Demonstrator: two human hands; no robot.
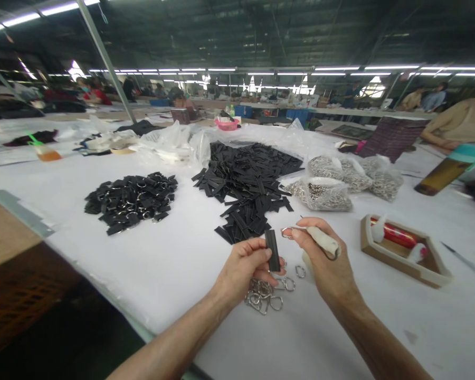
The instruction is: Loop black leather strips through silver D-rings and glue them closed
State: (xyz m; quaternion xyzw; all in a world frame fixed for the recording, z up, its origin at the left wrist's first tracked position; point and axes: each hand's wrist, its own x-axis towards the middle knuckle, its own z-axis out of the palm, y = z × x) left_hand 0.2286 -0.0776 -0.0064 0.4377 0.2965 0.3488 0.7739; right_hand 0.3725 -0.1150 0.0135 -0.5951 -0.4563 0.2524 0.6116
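Note:
My left hand (243, 268) pinches a short black strap piece (273, 250) upright between thumb and fingers. My right hand (326, 261) is closed on a white-handled tool (323, 241) and a small metal ring (287, 232), held right beside the strap. Under both hands several loose metal D-rings (266, 295) lie on the white table (150, 264). A big heap of black strap pieces (247, 184) lies just beyond my hands. Further left sits a pile of straps fitted with rings (130, 200).
Clear bags of metal rings (340, 182) lie at right. A small wooden tray (404, 257) holds a red tube and white bottles. A brown bottle (443, 174) and a seated person's arm (455, 126) are far right. Table edge and brown floor lie at left.

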